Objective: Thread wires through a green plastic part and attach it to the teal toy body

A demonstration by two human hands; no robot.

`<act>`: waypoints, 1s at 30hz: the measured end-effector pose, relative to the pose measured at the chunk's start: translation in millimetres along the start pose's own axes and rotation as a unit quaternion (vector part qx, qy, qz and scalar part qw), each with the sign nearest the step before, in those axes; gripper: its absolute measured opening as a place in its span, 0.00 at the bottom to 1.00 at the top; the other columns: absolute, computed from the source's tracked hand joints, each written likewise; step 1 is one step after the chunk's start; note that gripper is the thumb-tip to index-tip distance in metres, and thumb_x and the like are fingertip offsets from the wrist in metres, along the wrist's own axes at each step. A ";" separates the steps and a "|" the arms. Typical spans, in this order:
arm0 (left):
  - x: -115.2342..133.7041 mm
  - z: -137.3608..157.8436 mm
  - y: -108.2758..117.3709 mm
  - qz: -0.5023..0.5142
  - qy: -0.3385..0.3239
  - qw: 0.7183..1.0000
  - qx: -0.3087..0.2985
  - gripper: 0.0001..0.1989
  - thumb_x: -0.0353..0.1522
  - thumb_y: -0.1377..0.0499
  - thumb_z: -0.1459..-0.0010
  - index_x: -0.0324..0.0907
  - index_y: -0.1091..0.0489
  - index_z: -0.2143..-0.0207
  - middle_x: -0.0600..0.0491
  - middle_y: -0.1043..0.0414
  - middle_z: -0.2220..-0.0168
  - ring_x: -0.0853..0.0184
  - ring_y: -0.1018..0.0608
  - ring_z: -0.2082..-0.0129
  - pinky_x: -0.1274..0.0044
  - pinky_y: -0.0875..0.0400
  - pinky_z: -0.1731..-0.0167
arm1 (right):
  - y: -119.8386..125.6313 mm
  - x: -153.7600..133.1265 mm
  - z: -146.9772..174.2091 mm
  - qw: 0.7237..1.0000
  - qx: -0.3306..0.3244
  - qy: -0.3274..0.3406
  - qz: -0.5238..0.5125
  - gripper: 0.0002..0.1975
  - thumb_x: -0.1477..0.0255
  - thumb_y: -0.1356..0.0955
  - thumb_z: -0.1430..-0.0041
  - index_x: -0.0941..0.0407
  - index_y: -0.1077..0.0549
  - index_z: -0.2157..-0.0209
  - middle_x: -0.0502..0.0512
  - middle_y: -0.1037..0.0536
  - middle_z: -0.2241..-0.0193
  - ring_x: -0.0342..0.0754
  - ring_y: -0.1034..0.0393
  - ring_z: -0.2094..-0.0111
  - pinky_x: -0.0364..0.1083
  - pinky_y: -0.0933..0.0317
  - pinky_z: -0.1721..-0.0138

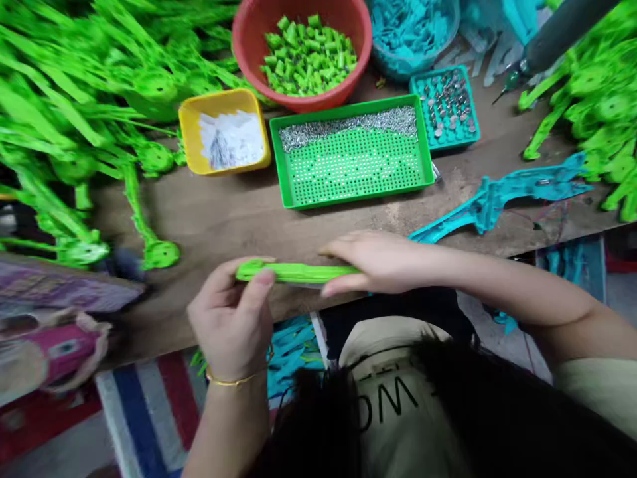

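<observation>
Above the front edge of the wooden table, both my hands grip a long, thin lime-green plastic part (pixel 303 272), held level and seen edge-on. My left hand (pixel 233 312) pinches its left end between thumb and fingers. At the other end my right hand (pixel 383 262) has its fingers behind and thumb in front, hiding that tip. Just beyond my right forearm lies a blue plastic part (pixel 488 202) of bow-like outline. A green perforated tray (pixel 353 192) with many small metal pieces along its back stands beyond my hands.
Green parts are heaped at left (pixel 54 99) and right (pixel 602 99). Along the back stand a yellow tray (pixel 223 166), a red bowl (pixel 303 103) of small green pieces, a teal tray (pixel 472 109) of metal pins and a tub (pixel 415 60) of blue pieces. A dark tool (pixel 562 33) hangs upper right.
</observation>
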State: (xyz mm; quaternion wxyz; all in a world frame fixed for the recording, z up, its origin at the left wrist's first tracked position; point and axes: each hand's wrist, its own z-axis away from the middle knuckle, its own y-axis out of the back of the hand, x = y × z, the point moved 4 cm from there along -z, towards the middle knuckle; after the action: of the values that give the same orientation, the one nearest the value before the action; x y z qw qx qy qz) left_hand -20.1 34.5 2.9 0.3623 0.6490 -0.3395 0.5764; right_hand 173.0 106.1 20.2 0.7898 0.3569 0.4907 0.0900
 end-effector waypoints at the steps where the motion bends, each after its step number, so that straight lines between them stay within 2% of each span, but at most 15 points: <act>1: -1.7 2.5 -6.9 0.021 0.013 0.999 -0.048 0.12 0.35 0.30 0.54 0.43 0.24 0.65 0.54 0.24 0.67 0.71 0.24 0.68 0.78 0.27 0.64 | -2.2 3.1 5.8 1.000 -0.008 -0.006 0.009 0.21 0.58 0.37 0.36 0.60 0.27 0.53 0.63 0.20 0.56 0.56 0.26 0.56 0.50 0.39 0.58; 4: -6.0 12.6 -26.7 0.022 0.026 0.985 -0.167 0.17 0.37 0.29 0.55 0.44 0.25 0.62 0.53 0.24 0.62 0.67 0.23 0.63 0.74 0.26 0.61 | -7.9 8.9 18.8 0.999 -0.008 -0.004 0.035 0.16 0.64 0.38 0.34 0.60 0.25 0.57 0.61 0.19 0.60 0.54 0.26 0.58 0.51 0.40 0.55; 6: -10.5 20.8 -39.8 -0.047 0.018 0.970 -0.239 0.16 0.35 0.29 0.55 0.43 0.25 0.63 0.52 0.24 0.62 0.66 0.23 0.61 0.73 0.26 0.59 | -10.7 8.8 21.8 0.999 0.018 0.019 0.046 0.16 0.65 0.38 0.34 0.61 0.25 0.55 0.62 0.20 0.59 0.54 0.27 0.57 0.52 0.41 0.52; 7: -11.7 23.8 -44.1 -0.078 -0.003 0.965 -0.250 0.13 0.33 0.29 0.55 0.43 0.25 0.64 0.53 0.24 0.63 0.66 0.23 0.61 0.73 0.27 0.58 | -12.2 8.4 21.8 0.998 0.031 0.030 0.055 0.16 0.65 0.38 0.34 0.61 0.25 0.55 0.62 0.20 0.60 0.54 0.27 0.57 0.52 0.41 0.51; 10: -10.7 27.9 -49.6 -0.097 -0.075 0.964 -0.237 0.09 0.29 0.31 0.52 0.43 0.25 0.66 0.55 0.24 0.66 0.68 0.23 0.63 0.74 0.27 0.59 | -15.4 8.1 20.1 0.993 0.060 0.059 0.077 0.17 0.66 0.39 0.33 0.62 0.24 0.57 0.62 0.19 0.62 0.53 0.28 0.58 0.51 0.43 0.51; 12: -8.8 27.5 -49.2 -0.097 -0.092 0.962 -0.236 0.10 0.28 0.31 0.52 0.44 0.25 0.65 0.55 0.24 0.66 0.68 0.23 0.63 0.75 0.27 0.59 | -15.4 9.4 20.3 0.993 0.057 0.069 0.079 0.16 0.66 0.39 0.33 0.62 0.24 0.58 0.60 0.19 0.62 0.52 0.28 0.58 0.51 0.44 0.51; 16: -6.2 24.4 -46.9 -0.130 -0.084 0.951 -0.267 0.09 0.29 0.31 0.51 0.44 0.25 0.66 0.55 0.24 0.66 0.68 0.23 0.63 0.74 0.26 0.59 | -7.9 11.6 29.3 0.989 0.051 0.076 0.115 0.19 0.61 0.37 0.34 0.61 0.26 0.53 0.62 0.20 0.58 0.52 0.28 0.57 0.51 0.46 0.51; 18: -8.6 24.4 -48.3 -0.121 -0.069 0.952 -0.274 0.09 0.32 0.31 0.51 0.44 0.25 0.66 0.54 0.24 0.65 0.67 0.23 0.62 0.73 0.25 0.59 | -4.5 12.7 34.9 0.985 0.042 0.056 0.160 0.20 0.60 0.36 0.35 0.63 0.26 0.55 0.64 0.20 0.59 0.53 0.29 0.58 0.51 0.47 0.52; 21: -18.6 29.1 -57.2 -0.091 -0.034 0.954 -0.283 0.13 0.37 0.31 0.52 0.43 0.27 0.64 0.53 0.24 0.63 0.66 0.22 0.61 0.72 0.25 0.59 | -4.5 12.4 38.7 0.981 0.023 0.044 0.186 0.17 0.63 0.38 0.34 0.62 0.25 0.60 0.62 0.20 0.64 0.53 0.29 0.61 0.50 0.47 0.56; 23: -24.3 33.7 -65.0 -0.091 -0.028 0.955 -0.280 0.13 0.37 0.31 0.52 0.43 0.27 0.65 0.53 0.24 0.63 0.67 0.22 0.62 0.73 0.25 0.59 | -6.1 11.8 38.2 0.981 0.027 0.055 0.184 0.17 0.64 0.39 0.33 0.62 0.25 0.60 0.61 0.20 0.66 0.52 0.30 0.61 0.49 0.47 0.56; 26: -24.9 38.0 -72.1 -0.091 -0.054 0.960 -0.260 0.10 0.33 0.31 0.51 0.43 0.27 0.67 0.55 0.24 0.66 0.69 0.22 0.64 0.74 0.25 0.61 | -8.3 14.2 36.0 0.979 0.037 0.074 0.188 0.16 0.66 0.39 0.34 0.61 0.25 0.60 0.60 0.20 0.66 0.51 0.30 0.61 0.50 0.48 0.55; 30: -20.6 33.1 -64.1 -0.103 -0.037 0.955 -0.276 0.11 0.34 0.31 0.51 0.43 0.27 0.65 0.53 0.24 0.64 0.67 0.21 0.62 0.73 0.24 0.59 | -7.2 18.5 36.7 0.976 0.046 0.082 0.198 0.16 0.65 0.39 0.34 0.61 0.25 0.61 0.59 0.20 0.66 0.51 0.30 0.61 0.50 0.48 0.55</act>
State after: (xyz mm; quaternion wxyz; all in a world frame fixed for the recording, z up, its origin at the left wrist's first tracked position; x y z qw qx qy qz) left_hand 49.4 38.9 -25.0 0.5721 0.5762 -0.4296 0.3951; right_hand 211.6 92.5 12.1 0.6962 0.4738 0.4773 0.2508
